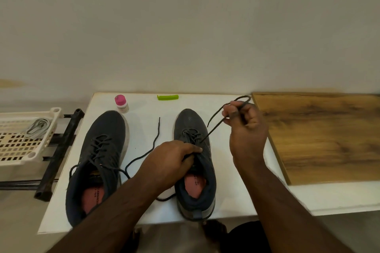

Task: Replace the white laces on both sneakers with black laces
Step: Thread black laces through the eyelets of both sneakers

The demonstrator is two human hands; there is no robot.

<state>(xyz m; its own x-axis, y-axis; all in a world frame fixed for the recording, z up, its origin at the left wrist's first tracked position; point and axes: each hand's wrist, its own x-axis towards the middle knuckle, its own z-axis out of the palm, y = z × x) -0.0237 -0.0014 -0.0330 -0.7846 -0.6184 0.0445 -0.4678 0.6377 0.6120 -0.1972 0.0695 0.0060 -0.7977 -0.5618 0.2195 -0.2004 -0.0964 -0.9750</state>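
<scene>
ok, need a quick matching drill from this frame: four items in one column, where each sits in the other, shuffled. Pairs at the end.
Items
1. pink-capped bottle
2. green clip
3. white laces
4. wooden board

Places
A. in the cream plastic basket, left of the table
B. far edge of the white table, between the two sneakers' toes
C. right of the right sneaker, beside the right hand
D. just beyond the toe of the left sneaker

Pairs: 1-D, 2-B, 3-A, 4-C
</scene>
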